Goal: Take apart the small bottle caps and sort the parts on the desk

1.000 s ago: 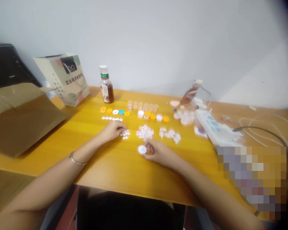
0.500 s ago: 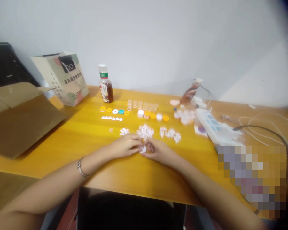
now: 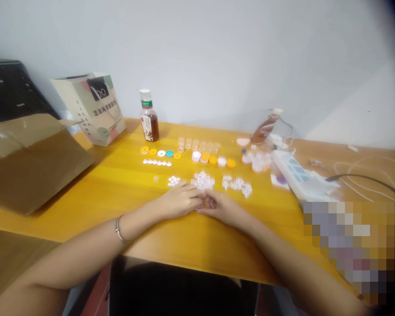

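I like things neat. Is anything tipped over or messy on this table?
Yes. The right bottle leans over sharply among the cables, while the left bottle stands upright. One tiny white piece lies alone, apart from the piles. The caps sit in neat rows.

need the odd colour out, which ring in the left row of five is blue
The fourth ring from the left, between a white one and a yellow one; no other in that row is blue.

The table is yellow-orange, the small parts white, one ring seemingly teal.
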The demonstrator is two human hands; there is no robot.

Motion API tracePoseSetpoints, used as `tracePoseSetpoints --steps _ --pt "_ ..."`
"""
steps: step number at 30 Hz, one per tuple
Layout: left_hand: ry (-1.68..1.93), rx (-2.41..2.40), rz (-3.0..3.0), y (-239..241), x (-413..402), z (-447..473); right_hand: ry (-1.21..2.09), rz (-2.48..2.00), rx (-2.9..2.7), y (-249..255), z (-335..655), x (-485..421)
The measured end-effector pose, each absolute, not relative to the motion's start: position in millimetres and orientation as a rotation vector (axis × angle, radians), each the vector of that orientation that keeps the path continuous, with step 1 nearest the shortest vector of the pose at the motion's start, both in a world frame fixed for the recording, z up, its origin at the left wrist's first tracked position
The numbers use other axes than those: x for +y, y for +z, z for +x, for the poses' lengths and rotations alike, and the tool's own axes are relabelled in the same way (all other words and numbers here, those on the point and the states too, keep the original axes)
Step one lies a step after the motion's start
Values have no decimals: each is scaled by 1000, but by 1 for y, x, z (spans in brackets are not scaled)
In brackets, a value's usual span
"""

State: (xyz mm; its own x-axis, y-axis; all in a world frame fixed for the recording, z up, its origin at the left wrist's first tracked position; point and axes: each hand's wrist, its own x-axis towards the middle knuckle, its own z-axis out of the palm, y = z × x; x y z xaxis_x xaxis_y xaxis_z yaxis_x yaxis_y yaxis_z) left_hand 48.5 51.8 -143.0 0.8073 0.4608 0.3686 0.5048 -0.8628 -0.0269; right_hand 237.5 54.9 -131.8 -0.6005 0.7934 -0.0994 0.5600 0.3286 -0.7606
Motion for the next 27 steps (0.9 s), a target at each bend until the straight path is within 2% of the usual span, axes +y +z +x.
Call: tracePoseSetpoints --steps 8,15,20,27 --pt "-613 -708 -2785 -139 53 50 1139 -1231 -2314 -127 236 53" --pt "-881 -1160 -2768 -119 75 -11 1164 -1231 -2333 -129 240 54" --pt "-636 -1473 -2832 -115 80 -27 1151 -1219 -2312 -133 242 55" --pt "-417 -1454 -2898 -121 81 -24 1161 -1218 -2292 -132 243 54"
